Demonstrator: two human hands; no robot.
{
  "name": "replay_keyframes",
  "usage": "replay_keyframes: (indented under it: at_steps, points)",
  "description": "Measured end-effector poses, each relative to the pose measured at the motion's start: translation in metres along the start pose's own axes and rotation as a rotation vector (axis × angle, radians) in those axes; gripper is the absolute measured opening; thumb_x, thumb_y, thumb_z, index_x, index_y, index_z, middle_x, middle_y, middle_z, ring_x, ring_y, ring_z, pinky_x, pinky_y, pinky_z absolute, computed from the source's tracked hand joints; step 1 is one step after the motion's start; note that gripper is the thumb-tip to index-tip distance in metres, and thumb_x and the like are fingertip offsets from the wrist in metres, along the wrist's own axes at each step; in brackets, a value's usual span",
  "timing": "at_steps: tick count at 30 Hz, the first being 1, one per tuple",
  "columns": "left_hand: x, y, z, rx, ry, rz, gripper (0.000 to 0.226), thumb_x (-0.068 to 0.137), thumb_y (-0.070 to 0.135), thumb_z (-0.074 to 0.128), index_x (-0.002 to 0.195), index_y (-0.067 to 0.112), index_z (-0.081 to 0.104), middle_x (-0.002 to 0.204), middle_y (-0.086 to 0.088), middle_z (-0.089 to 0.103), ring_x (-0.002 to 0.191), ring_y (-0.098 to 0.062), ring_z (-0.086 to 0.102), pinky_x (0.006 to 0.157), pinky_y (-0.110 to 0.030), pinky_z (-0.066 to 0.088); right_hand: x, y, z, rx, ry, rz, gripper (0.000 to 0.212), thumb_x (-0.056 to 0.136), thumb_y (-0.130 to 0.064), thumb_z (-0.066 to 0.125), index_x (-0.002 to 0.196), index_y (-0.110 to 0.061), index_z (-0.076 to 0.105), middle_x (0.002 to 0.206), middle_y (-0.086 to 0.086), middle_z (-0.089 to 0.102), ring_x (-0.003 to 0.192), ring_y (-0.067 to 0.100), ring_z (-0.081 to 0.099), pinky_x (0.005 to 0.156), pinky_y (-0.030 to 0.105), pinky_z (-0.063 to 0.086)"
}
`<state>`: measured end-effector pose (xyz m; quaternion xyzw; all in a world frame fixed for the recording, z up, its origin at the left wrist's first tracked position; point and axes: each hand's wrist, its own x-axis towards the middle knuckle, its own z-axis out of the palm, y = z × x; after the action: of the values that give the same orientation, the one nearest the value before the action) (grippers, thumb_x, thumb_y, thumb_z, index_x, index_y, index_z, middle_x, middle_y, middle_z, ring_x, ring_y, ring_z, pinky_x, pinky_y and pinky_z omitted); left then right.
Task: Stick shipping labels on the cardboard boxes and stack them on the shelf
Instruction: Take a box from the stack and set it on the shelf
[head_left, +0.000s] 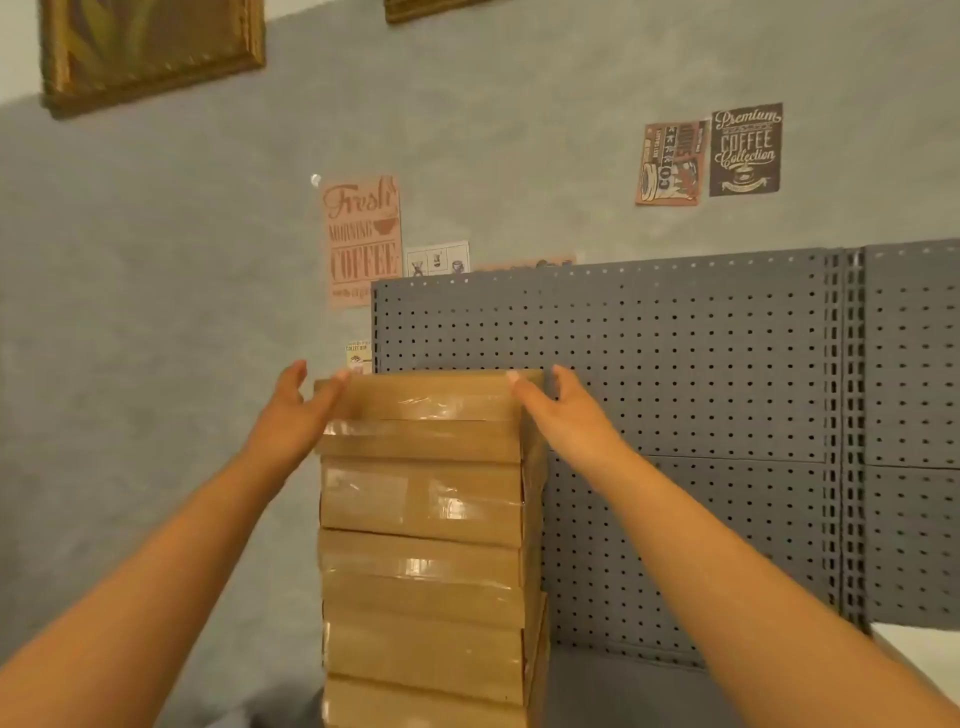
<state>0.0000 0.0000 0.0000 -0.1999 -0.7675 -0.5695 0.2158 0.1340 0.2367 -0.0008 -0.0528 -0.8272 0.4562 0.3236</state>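
Six cardboard boxes visible in one stack (423, 545) against the grey shelf panel (675, 364). Left hand (291, 410) and right hand (561, 405), fingers straight, touch the top box (426, 397) at its sides.

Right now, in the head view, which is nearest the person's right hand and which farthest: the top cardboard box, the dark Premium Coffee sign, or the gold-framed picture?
From the right hand:
1. Top cardboard box, touching its fingers, just to its left.
2. Premium Coffee sign, on the wall above and to the right.
3. Gold-framed picture, far up at the top left.
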Motion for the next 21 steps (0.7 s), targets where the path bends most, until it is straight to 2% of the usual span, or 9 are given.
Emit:
replay_keyframes:
  at_steps: [3,6,9,12,14,16,19,21]
  points:
    - [0.021,-0.009,0.003,-0.103,-0.071,-0.145,0.084,0.085,0.068,0.044,0.149,0.018,0.024,0.154,-0.007,0.030,0.137,-0.031,0.035,0.110,-0.050,0.032,0.011,-0.006,0.016,0.062,0.065,0.080,0.096,0.080,-0.074,0.045,0.153,-0.021,0.010,0.159,0.003,0.017,0.144,0.025,0.023,0.113,0.045,0.029]
    - [0.029,-0.010,0.011,-0.231,-0.153,-0.259,0.080,0.088,0.068,0.038,0.145,0.013,0.033,0.150,-0.011,0.036,0.134,-0.032,0.038,0.108,-0.047,0.034,0.016,-0.006,0.027,0.099,0.031,0.160,0.096,0.078,-0.076,0.045,0.151,-0.020,0.019,0.153,0.001,0.031,0.137,0.024,0.035,0.109,0.040,0.035]
    - [0.031,-0.017,0.018,-0.230,-0.126,-0.235,0.073,0.091,0.062,0.038,0.142,0.010,0.037,0.148,-0.012,0.039,0.132,-0.031,0.040,0.108,-0.045,0.034,0.018,0.001,0.033,0.079,0.030,0.171,0.089,0.077,-0.076,0.045,0.146,-0.021,0.032,0.145,0.000,0.042,0.128,0.023,0.045,0.099,0.037,0.041]
    - [0.027,-0.021,0.017,-0.258,-0.102,-0.198,0.062,0.093,0.057,0.041,0.137,0.014,0.042,0.143,-0.008,0.043,0.127,-0.028,0.043,0.101,-0.043,0.037,0.014,0.001,0.031,0.144,0.050,0.159,0.075,0.083,-0.067,0.047,0.142,-0.022,0.038,0.137,-0.004,0.047,0.121,0.019,0.048,0.091,0.033,0.041]
    - [0.025,-0.019,0.016,-0.324,-0.097,-0.185,0.061,0.091,0.055,0.044,0.138,0.016,0.040,0.139,-0.003,0.045,0.121,-0.024,0.044,0.097,-0.042,0.038,0.009,-0.001,0.024,0.195,0.068,0.135,0.054,0.089,-0.058,0.048,0.132,-0.027,0.043,0.121,-0.010,0.051,0.106,0.013,0.051,0.082,0.029,0.040]
    - [0.020,-0.012,0.016,-0.403,-0.052,-0.152,0.057,0.091,0.053,0.047,0.134,0.017,0.041,0.129,-0.001,0.047,0.114,-0.020,0.044,0.095,-0.041,0.039,0.004,-0.002,0.014,0.226,0.086,0.112,0.034,0.091,-0.051,0.047,0.120,-0.033,0.041,0.104,-0.016,0.050,0.091,0.004,0.049,0.073,0.026,0.040]
    - [0.004,0.008,0.020,-0.451,0.051,-0.064,0.047,0.091,0.051,0.049,0.123,0.018,0.042,0.118,0.000,0.046,0.109,-0.019,0.045,0.086,-0.035,0.037,-0.009,-0.004,-0.003,0.262,0.099,0.074,0.042,0.090,-0.043,0.052,0.127,-0.031,0.035,0.108,-0.013,0.049,0.098,0.008,0.051,0.079,0.030,0.045]
    - [-0.010,0.023,0.025,-0.492,0.045,-0.006,0.048,0.090,0.049,0.052,0.125,0.018,0.039,0.118,0.000,0.045,0.106,-0.018,0.046,0.082,-0.033,0.035,-0.019,-0.005,-0.018,0.306,0.122,0.062,0.049,0.089,-0.038,0.055,0.132,-0.030,0.032,0.114,-0.011,0.049,0.102,0.011,0.051,0.082,0.033,0.046]
